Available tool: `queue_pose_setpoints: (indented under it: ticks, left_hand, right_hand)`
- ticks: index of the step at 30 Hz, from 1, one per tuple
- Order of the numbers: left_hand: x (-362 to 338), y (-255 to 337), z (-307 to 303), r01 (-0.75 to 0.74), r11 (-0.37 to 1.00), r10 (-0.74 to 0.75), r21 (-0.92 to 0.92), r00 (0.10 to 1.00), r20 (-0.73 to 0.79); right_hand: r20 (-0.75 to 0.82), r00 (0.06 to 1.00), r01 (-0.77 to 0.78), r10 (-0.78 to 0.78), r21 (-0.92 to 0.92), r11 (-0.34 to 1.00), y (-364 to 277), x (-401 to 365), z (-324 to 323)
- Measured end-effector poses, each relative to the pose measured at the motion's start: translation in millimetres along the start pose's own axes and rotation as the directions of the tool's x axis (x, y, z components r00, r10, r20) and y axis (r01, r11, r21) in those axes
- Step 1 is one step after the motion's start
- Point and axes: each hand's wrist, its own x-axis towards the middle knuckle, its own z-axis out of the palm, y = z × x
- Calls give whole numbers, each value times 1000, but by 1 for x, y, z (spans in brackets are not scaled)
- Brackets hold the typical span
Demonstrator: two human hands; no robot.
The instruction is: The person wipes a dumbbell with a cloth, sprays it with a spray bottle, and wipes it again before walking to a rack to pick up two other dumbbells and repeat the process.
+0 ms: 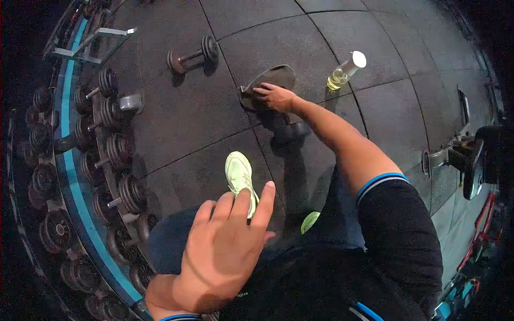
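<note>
My right hand [279, 99] reaches out over a dark grey-olive cloth-like piece [281, 77] by the floor. Its fingers look stretched and slightly apart on top of the piece; the thumb is hidden. Just below my right forearm lies a dark dumbbell [292, 132], partly in shadow. Close to the camera, my left hand [225, 243] is raised with the back showing, fingers extended and nothing held. Beyond my right forearm stands a clear spray bottle [342, 74] with a white top and yellowish liquid at its bottom.
Another dumbbell [191, 56] rests on the black rubber floor tiles [182, 123]. Along the left runs a rack of several dumbbells [115, 152] with a turquoise strip [80, 198]. My pale green shoe [238, 174] is below. Gym equipment [466, 160] stands at the right.
</note>
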Motion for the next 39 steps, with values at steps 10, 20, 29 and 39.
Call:
queue_pose_setpoints:
  ticks: [10,20,29,39]
  left_hand:
    - [-5,-2,4,36,999,-34,10,991,-133]
    - [-1,15,10,-95,995,94,-20,994,-54]
    - [-6,12,23,-195,980,195,44,981,14]
    - [27,-40,23,-68,949,62,307,998,28]
  right_hand:
    - [244,792,-508,560,771,383,-40,-103,-26]
    - [394,516,-820,760,484,306,-65,-164,2]
    - [877,138,-600,460,443,-666,-56,27,44]
    - [822,-102,-640,560,376,-670,-48,60,21]
